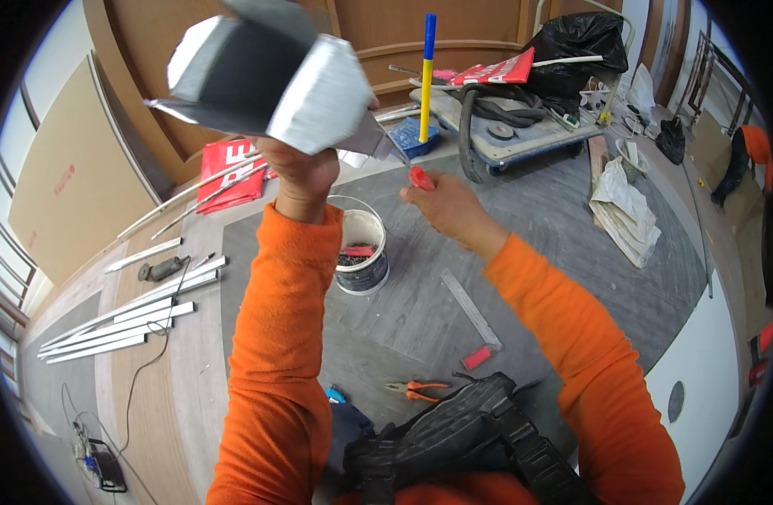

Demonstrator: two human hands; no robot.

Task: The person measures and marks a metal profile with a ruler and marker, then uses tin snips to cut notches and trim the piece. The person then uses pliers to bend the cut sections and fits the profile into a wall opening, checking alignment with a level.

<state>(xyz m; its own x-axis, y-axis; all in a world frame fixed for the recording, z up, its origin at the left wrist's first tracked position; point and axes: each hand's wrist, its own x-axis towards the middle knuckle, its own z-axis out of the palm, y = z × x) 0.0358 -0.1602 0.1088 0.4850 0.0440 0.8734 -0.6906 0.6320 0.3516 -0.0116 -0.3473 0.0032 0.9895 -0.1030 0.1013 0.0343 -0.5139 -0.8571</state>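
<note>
My left hand point(301, 175) is raised and closed around the underside of a folded sheet-metal piece point(326, 99), silver outside with a dark inner face. My right hand point(456, 212) grips a red-handled tool point(420, 178). Its thin metal shaft points up and left to the edge of the sheet metal; whether the tip touches cannot be made out. Below my hands stands a white bucket point(361, 278) with dark bits and a red item inside. A set square point(468, 311) with a red stock and orange-handled pliers point(416, 389) lie on the grey floor near me.
Metal strips point(121, 330) and an angle grinder point(162, 269) with a cord lie at left. A loaded platform trolley point(530, 147) stands at far right, beside a blue dustpan point(413, 139) with an upright handle. A folded white sack point(624, 212) lies right; a large board point(75, 181) leans left.
</note>
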